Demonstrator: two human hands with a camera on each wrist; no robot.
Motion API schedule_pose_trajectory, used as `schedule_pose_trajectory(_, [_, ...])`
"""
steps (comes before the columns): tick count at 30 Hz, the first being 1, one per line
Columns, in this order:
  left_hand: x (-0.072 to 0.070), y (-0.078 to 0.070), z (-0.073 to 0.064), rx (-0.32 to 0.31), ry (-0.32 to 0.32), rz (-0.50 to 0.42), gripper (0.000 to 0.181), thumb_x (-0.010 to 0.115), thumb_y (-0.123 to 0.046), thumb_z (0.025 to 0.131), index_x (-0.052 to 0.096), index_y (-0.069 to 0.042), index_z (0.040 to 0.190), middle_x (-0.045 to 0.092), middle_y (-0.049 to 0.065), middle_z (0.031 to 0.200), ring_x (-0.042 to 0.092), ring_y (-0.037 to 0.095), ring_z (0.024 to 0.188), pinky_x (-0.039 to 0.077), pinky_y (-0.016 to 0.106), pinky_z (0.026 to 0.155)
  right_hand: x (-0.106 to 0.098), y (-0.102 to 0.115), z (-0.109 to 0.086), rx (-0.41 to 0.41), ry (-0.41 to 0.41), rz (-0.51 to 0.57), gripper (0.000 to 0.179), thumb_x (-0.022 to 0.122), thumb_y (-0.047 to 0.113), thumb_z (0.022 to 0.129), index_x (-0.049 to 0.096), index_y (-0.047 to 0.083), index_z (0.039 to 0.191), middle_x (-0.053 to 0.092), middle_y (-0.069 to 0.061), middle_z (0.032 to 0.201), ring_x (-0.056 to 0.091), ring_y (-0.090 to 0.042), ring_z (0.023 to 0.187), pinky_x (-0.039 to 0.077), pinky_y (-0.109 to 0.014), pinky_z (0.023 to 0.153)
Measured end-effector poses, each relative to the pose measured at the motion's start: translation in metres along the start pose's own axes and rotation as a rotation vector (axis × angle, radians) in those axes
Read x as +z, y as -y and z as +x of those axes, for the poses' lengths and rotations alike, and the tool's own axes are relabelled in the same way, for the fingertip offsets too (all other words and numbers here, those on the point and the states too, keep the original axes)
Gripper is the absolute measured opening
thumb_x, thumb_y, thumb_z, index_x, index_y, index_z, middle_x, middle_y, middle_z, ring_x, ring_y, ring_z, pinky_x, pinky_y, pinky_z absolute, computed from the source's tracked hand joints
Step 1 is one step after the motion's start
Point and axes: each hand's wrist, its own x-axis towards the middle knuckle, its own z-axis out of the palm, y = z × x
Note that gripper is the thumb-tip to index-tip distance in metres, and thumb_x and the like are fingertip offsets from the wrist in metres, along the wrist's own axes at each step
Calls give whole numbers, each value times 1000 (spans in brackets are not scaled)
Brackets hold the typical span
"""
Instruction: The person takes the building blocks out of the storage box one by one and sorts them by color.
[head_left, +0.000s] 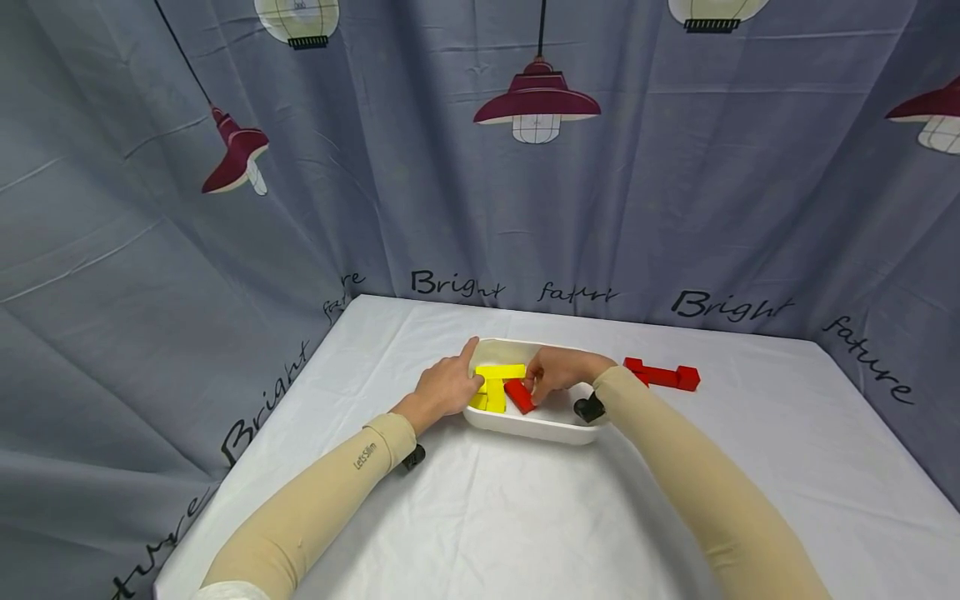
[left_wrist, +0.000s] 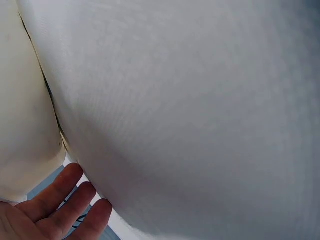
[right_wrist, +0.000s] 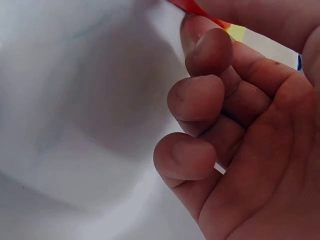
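Creased grey-blue curtain [head_left: 450, 183] fills the upper frame behind a table [head_left: 487, 508] draped in white cloth. At frame centre, the left hand [head_left: 447, 383] lies against a smooth, round-cornered white tray [head_left: 532, 429], fingers extended, seemingly to steady it; the right hand [head_left: 561, 368] pinches a red block [head_left: 519, 396] inside, beside flat-sided yellow blocks [head_left: 501, 372].

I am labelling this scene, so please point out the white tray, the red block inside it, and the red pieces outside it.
White tray [head_left: 528, 430]: head view, on its near outer wall.
Red block [head_left: 519, 397]: head view, on its upper face.
Red pieces [head_left: 662, 377]: head view, on the long middle part.
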Motion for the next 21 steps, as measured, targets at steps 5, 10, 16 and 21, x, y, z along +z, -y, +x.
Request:
schedule_pose_trajectory(5, [0,0,0,7,-5,6,73,47,-37,98,15,-25,163,61,12,138,61,25,109,51,48,93,-3,-1,-5,2,22,20,17,77,12,83,73,13,100,54,-1,77,48,-15,68,36,-24,61])
schedule_pose_trajectory(10, [0,-1,-1,9,-2,-2,73,47,-37,98,14,-25,163,61,12,139,61,25,111,51,48,94,-6,-6,-6,5,21,14,21,74,11,86,75,16,106,57,-2,83,51,-16,73,39,-25,64])
schedule_pose_trajectory(16, [0,0,-1,27,-18,3,74,48,-36,97,15,-24,163,63,12,137,63,25,109,52,48,89,-7,-14,-4,-17,-30,-26,16,71,9,88,76,14,102,61,-3,87,53,-18,80,41,-27,71])
schedule_pose_trajectory(21, [0,1,0,30,-17,-1,74,48,-36,97,15,-24,162,63,12,137,63,24,107,52,47,88,-7,-18,-2,7,-79,-38,11,71,12,88,76,14,98,60,-2,84,53,-17,79,41,-28,71])
